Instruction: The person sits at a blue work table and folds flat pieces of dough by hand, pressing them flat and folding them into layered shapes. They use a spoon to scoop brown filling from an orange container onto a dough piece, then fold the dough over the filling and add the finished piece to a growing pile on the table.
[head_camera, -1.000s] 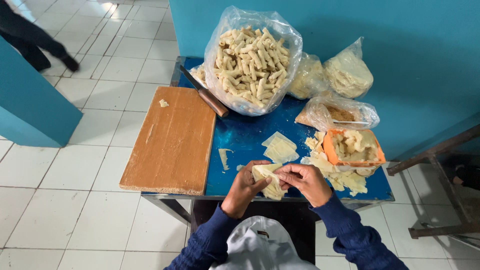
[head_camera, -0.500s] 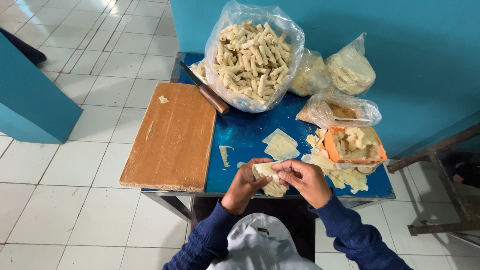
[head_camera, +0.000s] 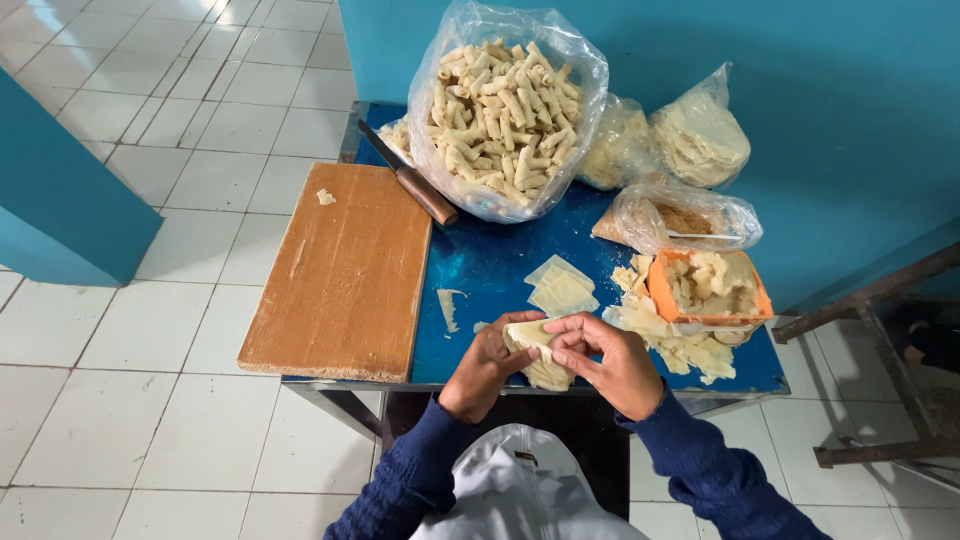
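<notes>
I see both hands meeting at the near edge of the blue tabletop (head_camera: 500, 260). My left hand (head_camera: 483, 365) cups a pale, thin pastry sheet (head_camera: 533, 335) from below and the left, fingers curled around it. My right hand (head_camera: 610, 362) pinches the sheet's upper edge between thumb and fingertips, pressing it toward the left hand. The sheet sits between the two hands, just above a small stack of similar wrappers (head_camera: 548, 374) on the tabletop edge. Compared with a second ago, the hands stay in nearly the same spot, but they have drawn closer together and the sheet looks more folded in on itself.

Just beyond the hands lie a few flat square wrappers (head_camera: 562, 290), and a thin scrap of dough (head_camera: 449, 307) to their left. To the right, an orange tray (head_camera: 662, 297) holds pale chunks of filling, with torn pale pieces (head_camera: 690, 350) scattered around its near side. Behind the tray is a clear bag of brownish crumbs (head_camera: 680, 218). A wooden cutting board (head_camera: 345, 270) covers the left part of the tabletop, overhanging its edge. A knife (head_camera: 410, 178) with a brown handle lies between the board and a large clear bag of rolled pastry sticks (head_camera: 505, 110). Two smaller clear bags (head_camera: 700, 135) of pale contents stand against the teal wall. The person who was walking at the far upper left earlier is no longer in view.
</notes>
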